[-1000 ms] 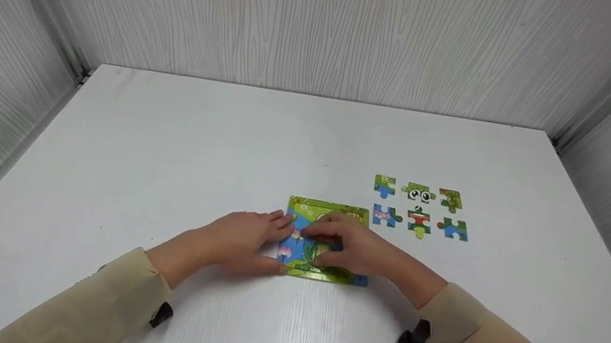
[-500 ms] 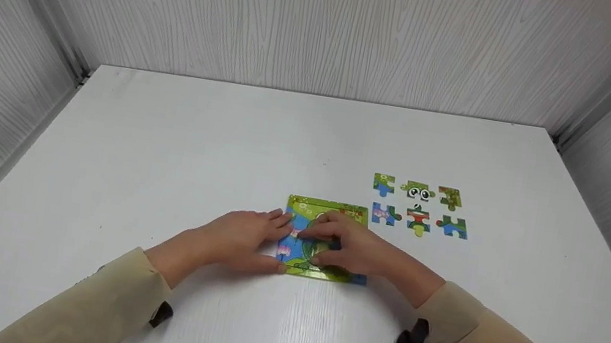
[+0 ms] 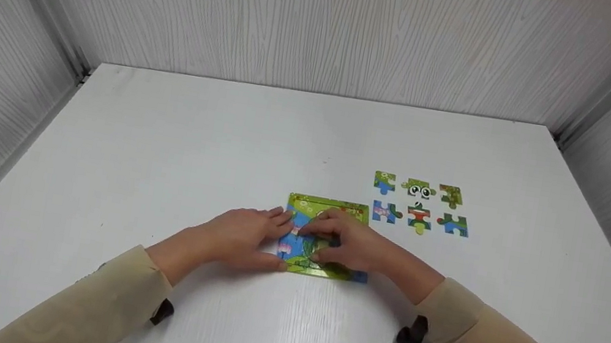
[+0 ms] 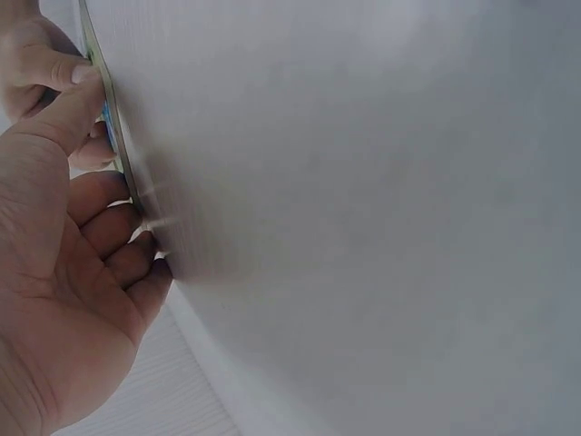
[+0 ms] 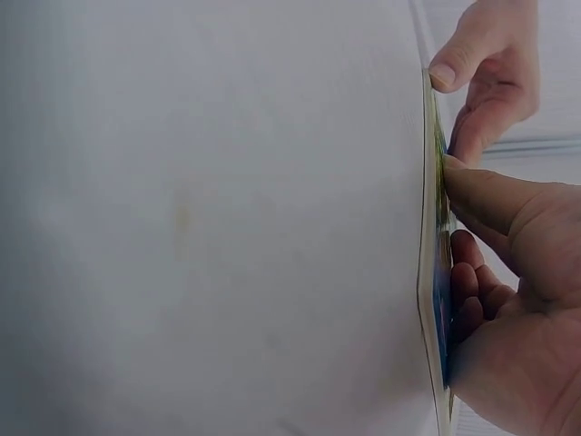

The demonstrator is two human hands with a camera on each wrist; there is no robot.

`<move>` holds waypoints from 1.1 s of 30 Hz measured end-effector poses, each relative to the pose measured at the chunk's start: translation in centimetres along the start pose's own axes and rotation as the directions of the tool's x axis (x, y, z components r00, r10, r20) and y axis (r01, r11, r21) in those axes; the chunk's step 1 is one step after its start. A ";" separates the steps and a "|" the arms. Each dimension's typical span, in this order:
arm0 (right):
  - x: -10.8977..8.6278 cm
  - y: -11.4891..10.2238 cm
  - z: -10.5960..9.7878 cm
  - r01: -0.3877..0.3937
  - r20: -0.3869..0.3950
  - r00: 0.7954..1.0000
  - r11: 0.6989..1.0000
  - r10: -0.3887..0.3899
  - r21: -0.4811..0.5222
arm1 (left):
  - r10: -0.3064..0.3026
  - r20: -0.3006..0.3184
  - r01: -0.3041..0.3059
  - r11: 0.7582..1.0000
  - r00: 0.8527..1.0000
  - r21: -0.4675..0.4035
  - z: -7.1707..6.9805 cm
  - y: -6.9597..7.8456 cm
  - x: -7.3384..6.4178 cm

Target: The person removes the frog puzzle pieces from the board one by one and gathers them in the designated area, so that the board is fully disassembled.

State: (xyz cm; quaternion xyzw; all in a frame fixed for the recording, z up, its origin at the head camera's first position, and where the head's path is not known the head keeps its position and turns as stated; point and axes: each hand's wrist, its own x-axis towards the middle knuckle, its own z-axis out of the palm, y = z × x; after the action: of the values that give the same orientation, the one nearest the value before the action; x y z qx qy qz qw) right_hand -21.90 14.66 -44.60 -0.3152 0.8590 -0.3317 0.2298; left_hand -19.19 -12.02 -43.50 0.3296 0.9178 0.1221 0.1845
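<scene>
A small puzzle board (image 3: pixel 289 267) with a green and blue frog picture lies flat on the white table. My left hand (image 3: pixel 245 238) rests at its left side; the thumb touches the near left corner and the fingertips touch the left edge. Over the board's middle my right hand (image 3: pixel 352 244) has its thumb and bent index finger set apart on the picture, pinching at a puzzle piece there. Most of that piece is hidden under the hand. In the right wrist view the right thumb (image 5: pixel 486 195) meets the board's surface, with the other fingers curled below it.
Several loose puzzle pieces lie in two rows right of the board, among them an eyes piece (image 3: pixel 419 190), a mouth piece (image 3: pixel 419 216) and a pink-flower piece (image 3: pixel 384 212). Pale wood-grain panels (image 3: pixel 330 26) wall the table's back and sides.
</scene>
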 end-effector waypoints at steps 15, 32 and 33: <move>0.2 0.0 0.1 0.037 -0.005 0.999 0.999 -0.037 -0.002 | -0.009 0.001 0.009 1.000 1.000 0.009 -0.3 0.3 -0.2; -0.1 0.1 0.5 0.102 -0.042 0.994 0.991 -0.099 0.090 | -0.023 0.001 0.023 1.000 1.000 -0.008 -0.2 0.5 0.0; -0.1 0.1 0.5 0.102 -0.040 0.994 0.991 -0.099 0.089 | -0.023 0.001 0.023 1.000 1.000 -0.006 -0.2 0.5 0.0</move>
State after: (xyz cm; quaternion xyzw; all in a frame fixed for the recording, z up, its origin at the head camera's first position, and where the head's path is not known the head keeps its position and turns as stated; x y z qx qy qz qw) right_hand -21.58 14.55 -45.04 -0.3415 0.8300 -0.3870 0.2114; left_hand -19.01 -11.68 -43.17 0.3184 0.9212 0.1224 0.1872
